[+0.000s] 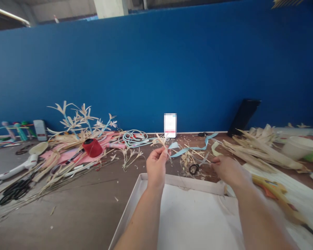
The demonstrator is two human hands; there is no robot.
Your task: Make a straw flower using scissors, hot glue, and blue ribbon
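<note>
My left hand (pixel 158 165) is closed, with thumb and finger pinching a small pale corn-husk flower (pixel 160 139) upright above the near box. A light blue ribbon (pixel 189 150) starts at these fingers and trails right across the table. My right hand (pixel 231 171) is low over the table beyond the box's right corner. Motion blurs its fingers, so whether they hold anything is unclear. Just left of its fingertips lie black-handled scissors (pixel 194 169) among straw-coloured scraps. Behind them a pale green strip (pixel 216 149) curls up.
A white shallow box (pixel 169 178) lies under my forearms. Husk flowers (pixel 79 118), a red thread spool (pixel 92 147) and a white glue gun (pixel 18 170) are at left. At right are dried husks (pixel 270 149) and a yellow glue gun (pixel 281 199). A phone (pixel 170 125) leans against the blue partition (pixel 156 69).
</note>
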